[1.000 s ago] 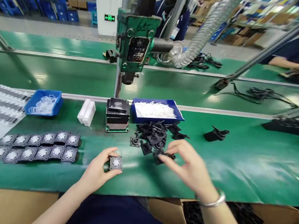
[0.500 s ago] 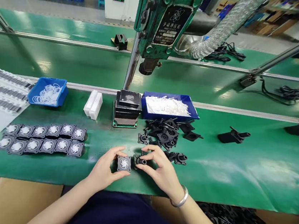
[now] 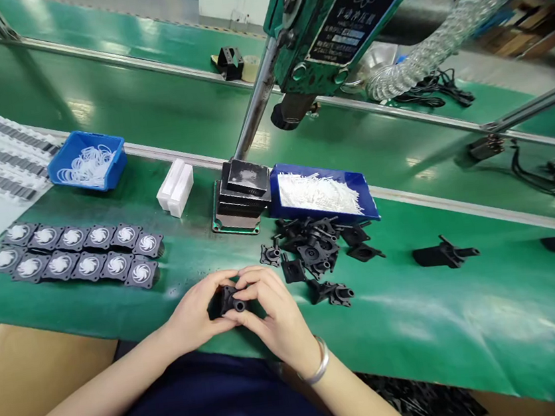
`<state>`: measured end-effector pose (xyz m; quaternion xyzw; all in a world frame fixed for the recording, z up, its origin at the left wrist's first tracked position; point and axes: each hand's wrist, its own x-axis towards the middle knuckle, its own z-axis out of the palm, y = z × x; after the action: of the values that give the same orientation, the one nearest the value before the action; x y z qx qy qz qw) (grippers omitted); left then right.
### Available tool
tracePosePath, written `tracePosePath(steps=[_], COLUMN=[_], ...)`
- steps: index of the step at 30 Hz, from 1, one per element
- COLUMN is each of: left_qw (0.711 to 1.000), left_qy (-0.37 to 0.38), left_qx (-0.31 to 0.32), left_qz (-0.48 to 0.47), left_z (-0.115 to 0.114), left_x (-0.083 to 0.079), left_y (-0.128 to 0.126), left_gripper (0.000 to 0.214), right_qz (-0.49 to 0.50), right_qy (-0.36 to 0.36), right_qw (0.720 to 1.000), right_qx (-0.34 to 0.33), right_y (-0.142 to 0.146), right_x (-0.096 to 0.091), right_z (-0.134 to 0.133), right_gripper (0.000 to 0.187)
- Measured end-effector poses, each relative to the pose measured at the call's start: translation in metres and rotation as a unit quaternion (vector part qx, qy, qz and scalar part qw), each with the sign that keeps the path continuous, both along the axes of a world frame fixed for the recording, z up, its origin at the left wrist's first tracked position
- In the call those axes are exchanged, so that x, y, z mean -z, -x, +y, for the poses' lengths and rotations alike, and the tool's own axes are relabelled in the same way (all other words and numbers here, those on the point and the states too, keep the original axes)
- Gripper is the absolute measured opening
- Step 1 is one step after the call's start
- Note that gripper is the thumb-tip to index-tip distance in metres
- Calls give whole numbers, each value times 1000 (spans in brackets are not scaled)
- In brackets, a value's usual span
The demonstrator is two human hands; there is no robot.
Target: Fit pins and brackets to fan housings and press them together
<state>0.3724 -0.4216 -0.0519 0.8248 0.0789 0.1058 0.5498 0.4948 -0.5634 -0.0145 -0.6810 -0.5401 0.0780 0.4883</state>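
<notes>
My left hand (image 3: 196,317) is closed around the sides of a square black pump housing near the table's front edge. A black pump cover (image 3: 229,299) with a round spout sits over that housing and hides its white impeller. The fingers of my right hand (image 3: 273,315) pinch the cover from the right, and both hands' fingertips meet around the two parts. Whether the cover is fully seated, I cannot tell. To the right of my hands lies a pile of loose black pump covers (image 3: 312,251). Two rows of black housings with white impellers (image 3: 88,264) stand at the left.
Behind my hands stands a green hand press (image 3: 291,66) with a black block base (image 3: 241,195). A blue bin of white rings (image 3: 89,166), a white block (image 3: 175,187) and a blue tray of white pins (image 3: 323,193) line the back. Another black part (image 3: 443,254) lies right.
My right hand has moved left and brought the pump cover onto the housing in my left hand. The white impeller there is now covered. The camera view has shifted slightly.
</notes>
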Motion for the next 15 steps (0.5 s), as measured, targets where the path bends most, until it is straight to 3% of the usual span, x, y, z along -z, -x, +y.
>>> tracePosePath(steps=[8, 15], left_qw=[999, 998], left_qy=[-42, -44], left_qx=[25, 13], left_qz=[-15, -32], left_z=[6, 5], left_x=[-5, 2], left_y=[3, 7], left_gripper=[57, 47], right_qz=[44, 32], right_qy=[30, 27], right_qw=[998, 999], right_qx=[-27, -30], right_y=[-2, 0], right_x=[1, 5], right_z=[-1, -2], right_gripper=[19, 19])
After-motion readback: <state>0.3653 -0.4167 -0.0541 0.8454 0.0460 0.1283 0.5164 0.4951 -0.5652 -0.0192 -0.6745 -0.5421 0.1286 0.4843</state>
